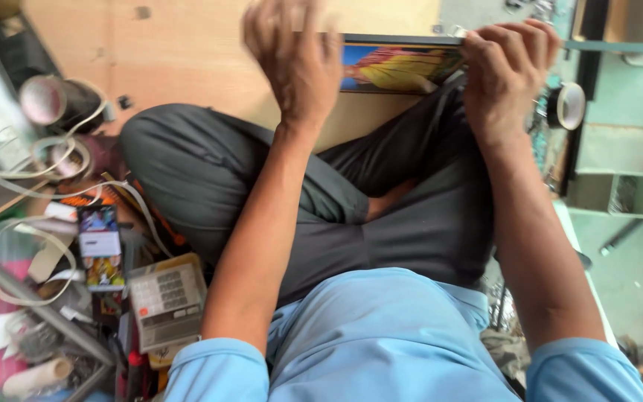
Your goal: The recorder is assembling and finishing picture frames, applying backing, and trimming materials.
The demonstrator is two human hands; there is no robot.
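A: At the top centre of the frame, what is being held?

B: One framed picture (400, 65), dark-edged with a yellow and red print, lying flat beyond the crossed legs on a pale wooden board (187, 52). The left hand (295, 63) is blurred, fingers curled over the frame's left end. The right hand (507, 71) has its fingers pressed together, clamped over the right end.

A: How would it handle?

B: Stiff and fairly light, I'd judge; if the front is glass, fragile. The thin edge moulding is the safe grip, one hand at each end.

A: And the counts, big things first?

B: One board, one framed picture, one grey open box (613, 192) at right. Two tape rolls: one (59, 100) at upper left, one (568, 104) at upper right. One calculator (167, 298) at lower left, amid clutter too tangled to count.
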